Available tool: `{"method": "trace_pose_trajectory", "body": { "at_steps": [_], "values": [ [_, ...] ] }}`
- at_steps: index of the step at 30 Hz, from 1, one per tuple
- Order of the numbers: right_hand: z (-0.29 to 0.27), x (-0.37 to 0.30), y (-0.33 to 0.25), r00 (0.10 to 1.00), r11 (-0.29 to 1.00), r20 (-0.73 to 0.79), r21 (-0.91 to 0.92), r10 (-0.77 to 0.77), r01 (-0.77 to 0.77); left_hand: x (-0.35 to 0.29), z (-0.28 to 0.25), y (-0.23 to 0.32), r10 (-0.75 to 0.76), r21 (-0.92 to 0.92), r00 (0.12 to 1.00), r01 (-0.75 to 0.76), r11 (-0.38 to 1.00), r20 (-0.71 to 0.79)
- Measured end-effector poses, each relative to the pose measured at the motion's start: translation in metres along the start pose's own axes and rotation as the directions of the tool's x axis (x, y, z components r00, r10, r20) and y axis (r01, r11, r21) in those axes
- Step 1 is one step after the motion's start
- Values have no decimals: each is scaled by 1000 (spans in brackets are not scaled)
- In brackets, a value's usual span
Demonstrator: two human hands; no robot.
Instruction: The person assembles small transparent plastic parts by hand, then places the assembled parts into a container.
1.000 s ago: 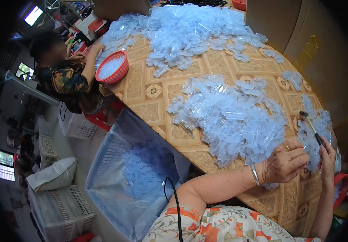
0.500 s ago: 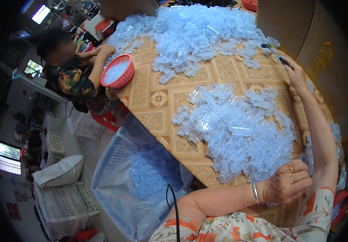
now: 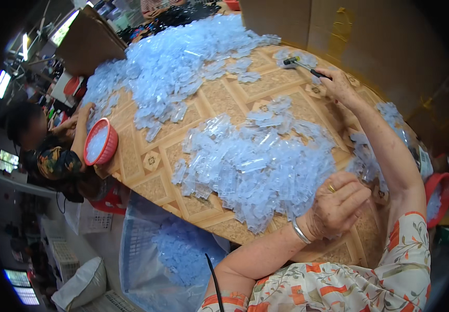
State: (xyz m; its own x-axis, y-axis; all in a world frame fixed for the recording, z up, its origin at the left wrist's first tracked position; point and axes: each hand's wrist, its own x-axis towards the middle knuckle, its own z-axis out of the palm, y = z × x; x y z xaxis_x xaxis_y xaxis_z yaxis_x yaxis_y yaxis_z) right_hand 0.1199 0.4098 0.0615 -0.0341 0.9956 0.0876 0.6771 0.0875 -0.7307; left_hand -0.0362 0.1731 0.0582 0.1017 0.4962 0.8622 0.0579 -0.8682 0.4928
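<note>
My right hand [image 3: 339, 88] is stretched out to the far right of the table, closed round the black handle of a small hammer [image 3: 303, 65]. The hammer's head lies over a few clear plastic pieces. Close to my body, my left hand [image 3: 340, 202] is curled at the near right edge of a loose heap of clear, bluish plastic pieces [image 3: 258, 164]. Its fingers are bent in, and whatever they hold is hidden. There is a ring on one finger and a silver bangle [image 3: 301, 231] on that wrist.
A larger heap of similar pieces [image 3: 167, 67] covers the table's far side. At the left, a person [image 3: 53, 151] works beside a red basket [image 3: 100, 141]. A lined crate [image 3: 136, 260] stands below the table edge; cardboard [image 3: 287, 23] walls the far right. Another red basket [image 3: 438, 200] sits right.
The whole view has swung, so the table and heaps appear farther left. My right hand still grips the hammer, and my left hand stays curled beside the near heap.
</note>
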Motion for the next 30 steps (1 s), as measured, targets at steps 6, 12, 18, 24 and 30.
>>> {"method": "trace_pose_trajectory", "body": {
  "at_steps": [6, 12, 18, 24, 30],
  "values": [
    [-64, -89, 34, 988, 988, 21, -14, 153, -153, 7, 5, 1, 23, -4, 1000, -23, 1000, 7],
    [-93, -159, 42, 981, 981, 10, 24, 192, -192, 9, 4, -2, 78, 59, 996, -81, 995, 41],
    [-101, -191, 31, 973, 968, -40, 116, 228, -222, 5, 9, -4, 87, 57, 996, -89, 994, 37],
    [-73, -92, 63, 911, 969, -330, -68, -245, 236, 2, 11, -2, 83, 54, 996, -85, 995, 39],
    [-60, -38, 61, 960, 974, -263, -175, 92, -142, 4, 7, -2, 63, 80, 997, -67, 995, 43]
  ]
}}
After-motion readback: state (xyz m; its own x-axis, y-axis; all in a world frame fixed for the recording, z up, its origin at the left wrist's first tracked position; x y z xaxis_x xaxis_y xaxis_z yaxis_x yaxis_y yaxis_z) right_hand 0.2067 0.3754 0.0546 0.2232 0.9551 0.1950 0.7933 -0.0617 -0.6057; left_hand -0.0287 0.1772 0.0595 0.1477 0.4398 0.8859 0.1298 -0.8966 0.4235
